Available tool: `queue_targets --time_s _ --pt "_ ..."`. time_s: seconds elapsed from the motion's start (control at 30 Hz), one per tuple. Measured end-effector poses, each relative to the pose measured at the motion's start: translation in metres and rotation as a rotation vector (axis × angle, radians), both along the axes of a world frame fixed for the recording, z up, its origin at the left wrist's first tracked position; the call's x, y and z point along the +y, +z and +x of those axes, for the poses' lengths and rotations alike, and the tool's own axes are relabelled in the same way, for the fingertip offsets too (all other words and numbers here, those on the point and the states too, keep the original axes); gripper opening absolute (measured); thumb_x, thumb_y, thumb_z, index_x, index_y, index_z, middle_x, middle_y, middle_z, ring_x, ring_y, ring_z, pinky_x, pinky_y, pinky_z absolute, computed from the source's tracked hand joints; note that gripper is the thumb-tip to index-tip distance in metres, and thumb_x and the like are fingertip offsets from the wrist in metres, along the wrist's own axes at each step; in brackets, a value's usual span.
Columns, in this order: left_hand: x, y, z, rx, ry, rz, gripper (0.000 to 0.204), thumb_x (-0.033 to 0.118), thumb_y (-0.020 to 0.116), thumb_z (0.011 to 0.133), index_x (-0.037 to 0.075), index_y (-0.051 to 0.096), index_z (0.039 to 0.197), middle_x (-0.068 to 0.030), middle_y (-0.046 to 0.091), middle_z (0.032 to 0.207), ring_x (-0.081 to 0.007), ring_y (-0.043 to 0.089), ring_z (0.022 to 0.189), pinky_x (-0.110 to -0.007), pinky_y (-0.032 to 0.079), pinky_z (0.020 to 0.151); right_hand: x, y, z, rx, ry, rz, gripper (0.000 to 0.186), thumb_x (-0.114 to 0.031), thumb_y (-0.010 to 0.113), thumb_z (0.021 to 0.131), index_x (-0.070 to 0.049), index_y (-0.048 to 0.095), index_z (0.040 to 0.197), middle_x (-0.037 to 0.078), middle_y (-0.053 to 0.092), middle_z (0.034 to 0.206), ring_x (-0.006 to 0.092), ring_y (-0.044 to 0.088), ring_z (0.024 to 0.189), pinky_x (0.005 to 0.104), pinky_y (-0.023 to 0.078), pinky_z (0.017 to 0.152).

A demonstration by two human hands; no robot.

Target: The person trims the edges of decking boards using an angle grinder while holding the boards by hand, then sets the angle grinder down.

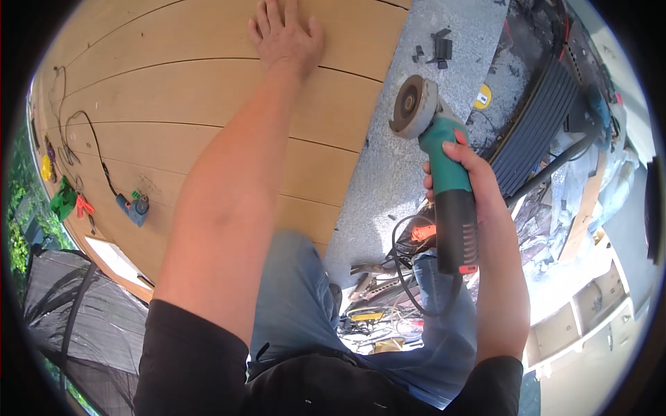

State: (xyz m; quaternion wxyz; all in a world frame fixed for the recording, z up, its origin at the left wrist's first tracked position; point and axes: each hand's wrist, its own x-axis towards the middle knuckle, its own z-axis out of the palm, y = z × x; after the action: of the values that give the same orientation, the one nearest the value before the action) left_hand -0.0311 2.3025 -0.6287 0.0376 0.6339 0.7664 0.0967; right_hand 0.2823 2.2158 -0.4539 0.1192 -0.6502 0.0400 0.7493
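My right hand (479, 179) is wrapped round the body of a green and black angle grinder (449, 163), held up over the grey strip beside the deck. Its guarded disc (411, 100) points toward the upper left, and a dark cord loops down from the rear end by my knee. Flat on the tan deck boards (333, 104), my left hand (286, 38) rests with its fingers spread. I cannot tell whether the disc is turning.
A blue power drill (133, 208) with its cable lies on the boards at left, near orange-handled pliers (84, 206). Broken black pieces (441, 48) sit on the grey strip (388, 152). Ribbed dark boards (538, 125) stack at right. Tools and cords clutter the floor between my legs.
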Motion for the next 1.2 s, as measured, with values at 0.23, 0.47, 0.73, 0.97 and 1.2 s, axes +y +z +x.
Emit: queue_targets --time_s 0.23,0.47,0.73,0.97,1.2 --pt "0.010 -0.001 -0.009 0.088 0.042 -0.070 0.065 0.042 0.043 0.101 0.016 0.033 0.159 -0.0172 0.026 0.168 -0.0348 0.020 0.155 -0.050 0.014 0.126 0.070 -0.023 -0.012 0.058 -0.005 -0.076 0.045 -0.029 0.072 0.092 0.003 0.053 0.119 0.016 0.068 0.092 0.0247 0.071 0.073 0.0367 0.063 0.059" --pt "0.012 -0.002 -0.008 0.027 0.043 -0.187 0.068 0.041 0.043 0.099 0.014 0.030 0.161 -0.0172 0.015 0.170 -0.0338 0.007 0.159 -0.052 0.004 0.126 0.101 -0.031 -0.016 0.034 0.011 -0.107 0.046 -0.029 0.073 0.092 0.002 0.052 0.120 0.016 0.068 0.092 0.0243 0.071 0.073 0.0364 0.063 0.059" --pt "0.015 0.003 -0.004 -0.037 0.061 -0.198 0.071 0.040 0.046 0.096 0.012 0.030 0.160 -0.0191 0.014 0.170 -0.0365 0.006 0.158 -0.055 0.002 0.126 0.101 -0.031 -0.027 -0.016 0.058 -0.171 0.048 -0.032 0.073 0.093 0.000 0.052 0.122 0.015 0.068 0.093 0.0237 0.071 0.072 0.0371 0.063 0.059" --pt "0.013 0.003 -0.010 -0.005 0.020 -0.120 0.076 0.035 0.054 0.090 0.008 0.034 0.159 -0.0269 0.021 0.167 -0.0436 0.017 0.156 -0.060 0.011 0.125 0.075 -0.031 -0.032 0.004 0.055 -0.232 0.049 -0.033 0.073 0.093 -0.001 0.052 0.123 0.015 0.068 0.094 0.0238 0.071 0.073 0.0374 0.063 0.060" --pt "0.013 0.001 -0.011 -0.002 0.024 -0.108 0.077 0.037 0.054 0.090 0.008 0.035 0.158 -0.0267 0.021 0.167 -0.0433 0.017 0.156 -0.059 0.012 0.125 0.055 -0.027 -0.039 -0.018 0.081 -0.242 0.051 -0.033 0.073 0.092 -0.001 0.052 0.125 0.015 0.068 0.095 0.0242 0.071 0.073 0.0390 0.063 0.060"
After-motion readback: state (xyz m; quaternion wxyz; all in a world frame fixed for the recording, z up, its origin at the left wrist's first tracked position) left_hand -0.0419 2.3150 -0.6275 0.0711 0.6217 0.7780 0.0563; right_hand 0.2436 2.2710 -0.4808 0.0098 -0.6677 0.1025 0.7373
